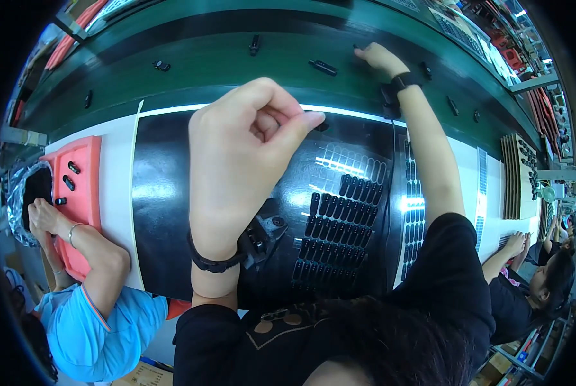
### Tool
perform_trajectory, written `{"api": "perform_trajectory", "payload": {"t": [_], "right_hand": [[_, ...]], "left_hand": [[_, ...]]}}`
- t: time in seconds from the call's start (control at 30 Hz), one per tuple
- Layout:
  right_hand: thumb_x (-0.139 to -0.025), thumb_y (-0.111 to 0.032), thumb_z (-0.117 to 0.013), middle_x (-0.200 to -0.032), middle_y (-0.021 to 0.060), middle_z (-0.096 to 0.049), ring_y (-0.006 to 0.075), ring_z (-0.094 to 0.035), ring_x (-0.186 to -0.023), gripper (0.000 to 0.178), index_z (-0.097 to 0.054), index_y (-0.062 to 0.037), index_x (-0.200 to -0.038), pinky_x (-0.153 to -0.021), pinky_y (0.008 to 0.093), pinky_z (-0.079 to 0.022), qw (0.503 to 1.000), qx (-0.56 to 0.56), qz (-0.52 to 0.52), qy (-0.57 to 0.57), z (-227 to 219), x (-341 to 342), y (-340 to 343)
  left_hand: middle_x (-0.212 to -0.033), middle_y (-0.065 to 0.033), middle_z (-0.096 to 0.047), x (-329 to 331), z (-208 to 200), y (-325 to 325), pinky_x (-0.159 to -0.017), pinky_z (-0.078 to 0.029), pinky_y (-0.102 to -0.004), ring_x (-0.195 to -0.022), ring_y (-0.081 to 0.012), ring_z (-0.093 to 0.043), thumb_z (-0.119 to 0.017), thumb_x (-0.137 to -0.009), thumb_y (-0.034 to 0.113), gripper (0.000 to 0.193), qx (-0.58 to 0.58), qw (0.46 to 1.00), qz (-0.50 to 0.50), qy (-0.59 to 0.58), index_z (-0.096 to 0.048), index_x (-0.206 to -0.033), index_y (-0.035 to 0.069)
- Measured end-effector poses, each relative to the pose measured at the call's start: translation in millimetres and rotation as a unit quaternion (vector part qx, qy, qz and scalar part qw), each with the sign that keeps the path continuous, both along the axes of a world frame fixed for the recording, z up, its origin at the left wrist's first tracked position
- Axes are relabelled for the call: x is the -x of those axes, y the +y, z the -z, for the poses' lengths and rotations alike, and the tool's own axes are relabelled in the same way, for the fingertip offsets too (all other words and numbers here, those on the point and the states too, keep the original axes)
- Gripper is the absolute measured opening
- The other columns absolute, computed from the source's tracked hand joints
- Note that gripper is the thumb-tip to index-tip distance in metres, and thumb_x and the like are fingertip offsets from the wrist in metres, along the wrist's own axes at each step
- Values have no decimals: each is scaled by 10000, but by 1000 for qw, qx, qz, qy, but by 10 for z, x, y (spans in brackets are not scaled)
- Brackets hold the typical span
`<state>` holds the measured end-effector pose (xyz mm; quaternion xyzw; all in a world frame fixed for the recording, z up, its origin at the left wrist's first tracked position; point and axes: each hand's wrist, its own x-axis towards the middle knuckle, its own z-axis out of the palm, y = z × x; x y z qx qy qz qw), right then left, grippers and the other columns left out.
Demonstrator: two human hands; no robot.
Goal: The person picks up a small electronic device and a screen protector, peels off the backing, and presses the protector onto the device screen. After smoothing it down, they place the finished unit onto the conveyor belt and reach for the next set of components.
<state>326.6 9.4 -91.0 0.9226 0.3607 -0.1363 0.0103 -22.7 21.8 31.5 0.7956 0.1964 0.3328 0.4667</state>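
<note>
Where the green belt [204, 76] stretches, one black device [324, 67] slants lengthwise down-right.

A green conveyor belt [204, 72] runs left to right beyond a glossy black counter [162, 212] edged by a white strip [166, 110]; far right, past a metal bracket [535, 82], is what may be shelving [494, 38].
</note>
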Motion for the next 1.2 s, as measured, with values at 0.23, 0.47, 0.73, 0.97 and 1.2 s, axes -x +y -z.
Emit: {"api": "perform_trajectory", "payload": {"t": [0.23, 0.47, 0.73, 0.97, 1.2], "right_hand": [[-813, -165, -548, -809, 58, -552, 108, -538, -711, 235, -486, 4, -963, -654, 226, -447, 754, -504, -150, 393, -725, 1422, -487], [-698, 41, -613, -895, 116, -560, 183, -578, -829, 329, -481, 31, -1000, -745, 275, -481, 706, -586, -198, 344, -1083, 2189, -979], [-644, 67, -651, -931, 138, -566, 201, -581, -837, 330, -520, 48, -947, -755, 291, -489, 720, -605, -251, 228, -1128, 2221, -1060], [-641, 79, -646, -921, 154, -577, 216, -585, -842, 327, -530, 67, -947, -752, 290, -493, 743, -597, -243, 181, -1133, 2244, -1093], [-634, 90, -646, -917, 167, -580, 223, -587, -843, 327, -538, 78, -942, -751, 297, -494, 766, -578, -235, 154, -1156, 2277, -1162]], "left_hand": [[-611, -4, -503, 131, -100, 10, -477, -273, -144, -542, -37, -432, -609, -715, -18, 74, 157, 984, 13, -79, -542, -692, 3], [-605, -5, -448, -15, -95, -88, -474, -234, -169, -514, -48, -331, -530, -763, -11, 101, 280, 937, 102, -184, -506, -668, 13], [-594, -2, -431, -82, -87, -159, -479, -227, -178, -502, -51, -309, -517, -773, -8, 129, 329, 923, 76, -185, -488, -650, 20], [-611, 4, -454, -85, -13, -171, -504, -260, -165, -538, -47, -374, -569, -739, -31, 119, 241, 954, 66, -167, -500, -655, 18], [-636, 7, -475, -72, 6, -208, -557, -298, -143, -593, -37, -421, -589, -714, -64, 115, 192, 968, 46, -157, -512, -674, 11]]}}
